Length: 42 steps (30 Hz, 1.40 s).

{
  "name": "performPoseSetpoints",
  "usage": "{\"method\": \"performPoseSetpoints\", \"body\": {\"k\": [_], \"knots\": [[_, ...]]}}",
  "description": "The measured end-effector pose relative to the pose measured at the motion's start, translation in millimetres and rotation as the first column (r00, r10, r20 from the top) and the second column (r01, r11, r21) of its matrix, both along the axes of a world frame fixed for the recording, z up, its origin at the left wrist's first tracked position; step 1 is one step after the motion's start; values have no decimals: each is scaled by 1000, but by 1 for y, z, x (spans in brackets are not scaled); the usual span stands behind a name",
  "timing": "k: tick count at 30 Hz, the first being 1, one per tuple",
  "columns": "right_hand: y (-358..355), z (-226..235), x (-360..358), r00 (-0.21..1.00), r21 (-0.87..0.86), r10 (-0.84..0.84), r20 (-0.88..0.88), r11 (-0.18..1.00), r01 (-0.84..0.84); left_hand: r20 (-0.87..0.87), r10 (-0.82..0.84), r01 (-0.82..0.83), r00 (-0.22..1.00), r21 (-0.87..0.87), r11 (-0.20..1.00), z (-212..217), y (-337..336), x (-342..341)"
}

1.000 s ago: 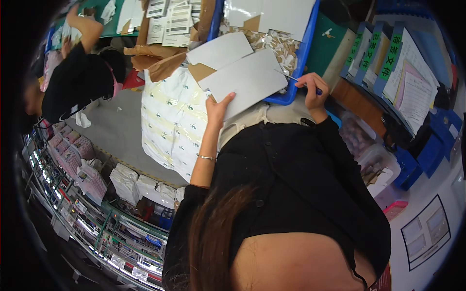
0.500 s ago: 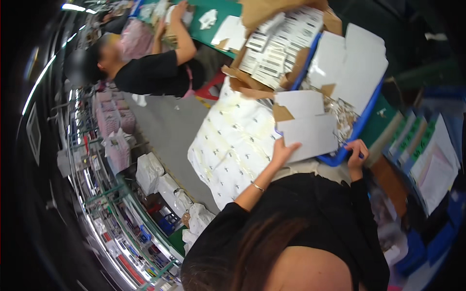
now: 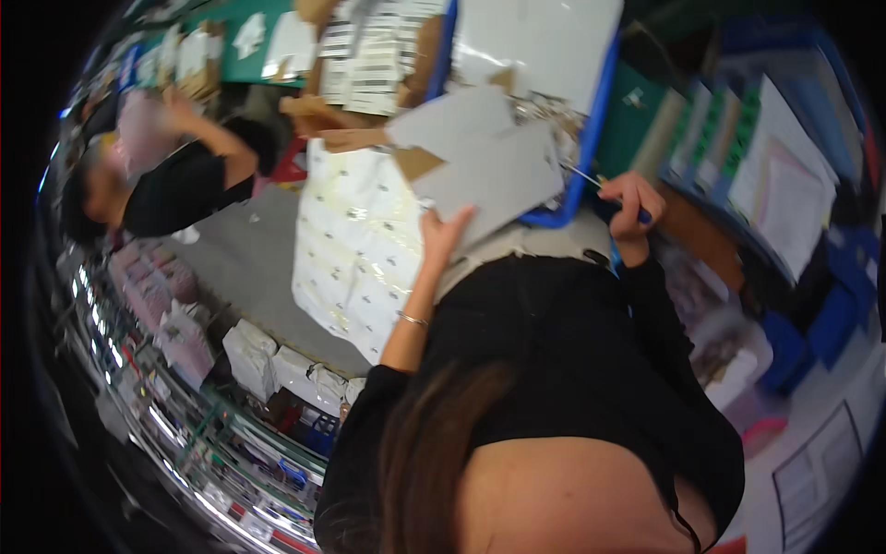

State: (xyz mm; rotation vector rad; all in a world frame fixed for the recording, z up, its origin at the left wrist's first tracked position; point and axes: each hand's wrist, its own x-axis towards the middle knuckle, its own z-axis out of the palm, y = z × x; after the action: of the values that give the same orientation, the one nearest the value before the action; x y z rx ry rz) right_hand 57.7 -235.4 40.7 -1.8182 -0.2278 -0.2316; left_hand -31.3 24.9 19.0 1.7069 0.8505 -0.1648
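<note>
My left hand point(image 3: 445, 231) pinches the near left edge of a flat white cardboard sheet point(image 3: 503, 180), which has a fold and a torn brown patch. The sheet is tilted over the near end of a blue bin point(image 3: 592, 138). My right hand point(image 3: 635, 205) is closed round the blue handle of a tool with a thin metal shaft, like a screwdriver point(image 3: 581, 174). Its shaft points left toward the sheet's right edge; whether the tip touches is too blurred to tell. Small cardboard scraps point(image 3: 544, 113) and another large white sheet point(image 3: 535, 42) lie in the bin.
Left of the bin stands an open brown carton point(image 3: 420, 78) with barcode-printed sheets. A patterned white wrapped package point(image 3: 355, 240) sits beside my left arm. A co-worker point(image 3: 180, 189) works at the green table point(image 3: 242, 69), far left. Upright folders point(image 3: 711, 138) stand at right.
The view has swung to the right, shifting the scene left. The cardboard sheet has tilted in my left hand. My right hand has turned, and the tool's metal shaft now shows.
</note>
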Motion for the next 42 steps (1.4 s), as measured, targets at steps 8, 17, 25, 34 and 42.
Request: {"method": "performPoseSetpoints", "body": {"k": [8,17,25,34,42], "knots": [[-1,-22,-16,989,61,-46,-140,997,55,-103,85,-101,991,-171,980,-35,3,6],[11,-40,-19,986,86,78,-146,994,-66,-138,71,-95,988,-171,981,-43,3,8],[22,-43,-12,987,-6,99,-126,995,-101,-41,-15,11,999,-85,996,-33,-6,14],[24,-56,-4,971,21,27,-238,1000,-23,33,-319,319,947,6,948,-25,-2,1],[-20,23,5,964,299,-147,220,951,76,-58,192,-201,980,-277,940,-15,2,3]]}}
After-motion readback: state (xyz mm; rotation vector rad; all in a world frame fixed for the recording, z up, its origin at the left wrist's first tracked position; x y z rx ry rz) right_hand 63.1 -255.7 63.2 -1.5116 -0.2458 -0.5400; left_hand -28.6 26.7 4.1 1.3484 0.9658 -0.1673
